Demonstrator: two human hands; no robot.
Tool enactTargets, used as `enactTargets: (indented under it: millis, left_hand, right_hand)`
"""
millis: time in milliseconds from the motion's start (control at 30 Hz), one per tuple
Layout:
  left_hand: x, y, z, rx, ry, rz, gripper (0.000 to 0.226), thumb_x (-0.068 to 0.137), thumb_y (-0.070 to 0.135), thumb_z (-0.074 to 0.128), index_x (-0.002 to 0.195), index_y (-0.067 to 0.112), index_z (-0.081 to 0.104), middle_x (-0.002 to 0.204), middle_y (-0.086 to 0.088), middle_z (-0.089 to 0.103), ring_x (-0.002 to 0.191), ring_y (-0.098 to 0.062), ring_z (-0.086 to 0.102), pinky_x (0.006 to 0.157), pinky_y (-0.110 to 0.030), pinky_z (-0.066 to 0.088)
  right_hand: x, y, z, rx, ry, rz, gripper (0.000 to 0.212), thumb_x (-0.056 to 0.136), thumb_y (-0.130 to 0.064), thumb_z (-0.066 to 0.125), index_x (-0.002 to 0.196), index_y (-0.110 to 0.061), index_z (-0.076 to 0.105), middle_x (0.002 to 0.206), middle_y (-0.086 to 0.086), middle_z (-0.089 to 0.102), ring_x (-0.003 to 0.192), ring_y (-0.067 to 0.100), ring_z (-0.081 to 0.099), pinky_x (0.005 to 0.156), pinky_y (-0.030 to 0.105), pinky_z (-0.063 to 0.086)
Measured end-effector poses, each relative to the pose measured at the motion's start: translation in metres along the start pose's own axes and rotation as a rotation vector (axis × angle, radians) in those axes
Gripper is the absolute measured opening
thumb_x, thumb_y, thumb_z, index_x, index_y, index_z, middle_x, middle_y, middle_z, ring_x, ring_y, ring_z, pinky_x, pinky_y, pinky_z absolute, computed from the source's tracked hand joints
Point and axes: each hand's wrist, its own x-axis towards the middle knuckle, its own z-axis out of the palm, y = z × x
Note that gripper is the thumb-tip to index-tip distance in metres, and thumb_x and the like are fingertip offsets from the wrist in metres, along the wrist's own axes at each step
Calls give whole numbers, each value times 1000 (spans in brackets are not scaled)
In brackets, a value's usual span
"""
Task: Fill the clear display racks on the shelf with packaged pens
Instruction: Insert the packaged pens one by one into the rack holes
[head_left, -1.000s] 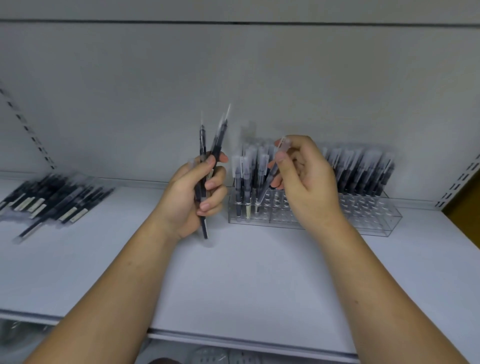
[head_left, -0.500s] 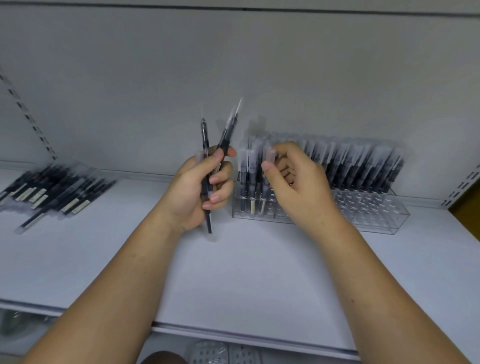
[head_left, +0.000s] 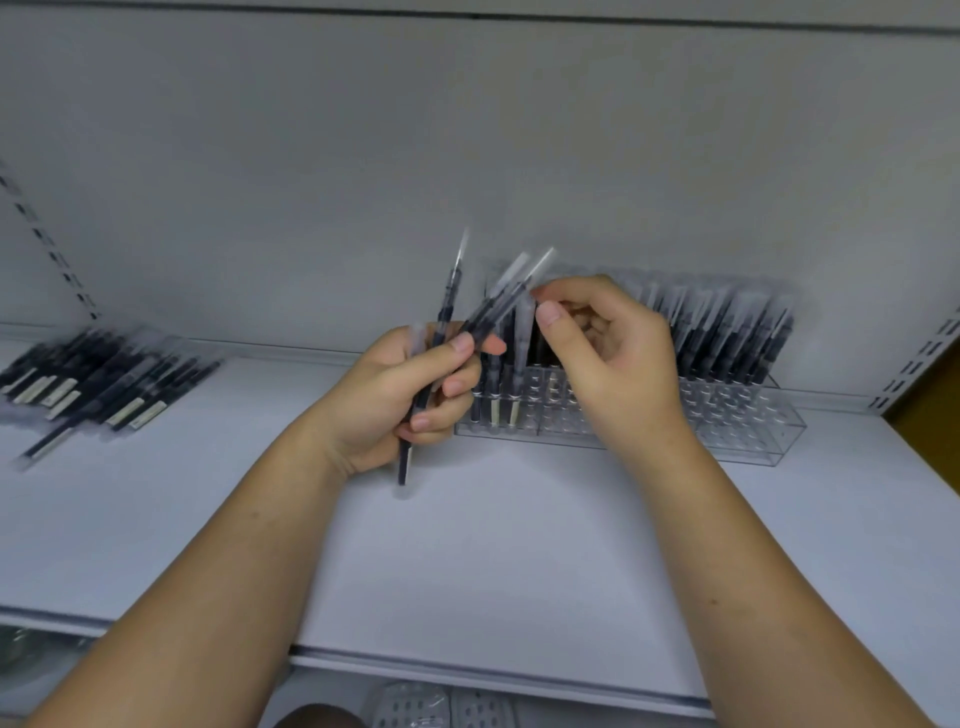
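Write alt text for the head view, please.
A left hand grips a few packaged pens upright before a partly filled clear rack on a white shelf; the right hand, fingers curled, is at their tops. A pile of loose pens lies at left.

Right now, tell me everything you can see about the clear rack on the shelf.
The clear display rack is a long, low transparent box, acrylic by its look, its top drilled with rows of holes. It stands level on the white shelf near the back wall. In its rear rows and left end stand packaged pens, leaning back; the front holes to the right are empty. The right hand hides its middle.
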Motion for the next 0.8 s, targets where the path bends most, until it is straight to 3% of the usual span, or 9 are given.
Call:
enactTargets:
  millis: [133, 367, 500, 600, 700, 800]
  left_hand:
    - [0, -2, 1, 12, -34, -21, 26, 103, 25, 48, 110, 15, 71, 73, 2, 43, 42, -5, 28, 41, -16, 15]
    - [1, -4, 3, 101, -45, -18, 24, 102, 26, 52, 108, 20, 74, 73, 3, 44, 42, -5, 26, 42, -18, 14]
    - [1, -5, 3, 99, -42, -30, 25, 100, 27, 53, 110, 21, 75, 74, 2, 45, 43, -6, 25, 42, -18, 14]
    - [2, -5, 2, 62, -29, -48, 28, 101, 27, 51, 113, 17, 75, 73, 1, 45, 42, -6, 26, 43, -21, 11]
    - [2, -5, 1, 61, -9, -59, 29, 101, 29, 51, 112, 14, 73, 69, 0, 42, 42, -7, 26, 44, -22, 9]
    - [3, -4, 0, 27, -10, -70, 29, 101, 31, 51, 109, 12, 71, 65, 2, 34, 42, -8, 25, 44, -22, 9]
  right_hand:
    - [0, -5, 1, 67, -22, 5, 14, 94, -19, 71, 98, -32, 72, 96, 10, 70, 88, 28, 67, 79, 48, 54]
    - [0, -6, 4, 108, -6, 127, 5, 91, -13, 78, 88, -17, 76, 84, 8, 75, 78, 32, 67, 72, 44, 54]
    - [1, -6, 3, 131, -4, 137, 7, 94, -10, 74, 88, -14, 75, 77, -2, 72, 75, 12, 64, 69, 33, 52]
    - [4, -5, 1, 215, 89, 147, 9, 99, -7, 64, 92, -10, 68, 76, -3, 70, 70, 8, 66, 63, 18, 47]
    - [9, -4, -4, 323, 233, 133, 9, 102, -13, 54, 94, -12, 58, 81, 10, 74, 71, 27, 72, 54, 27, 44]
    - [12, -2, -11, 378, 357, 111, 10, 103, -14, 46, 97, -14, 53, 79, 13, 70, 63, 29, 69, 53, 29, 44]
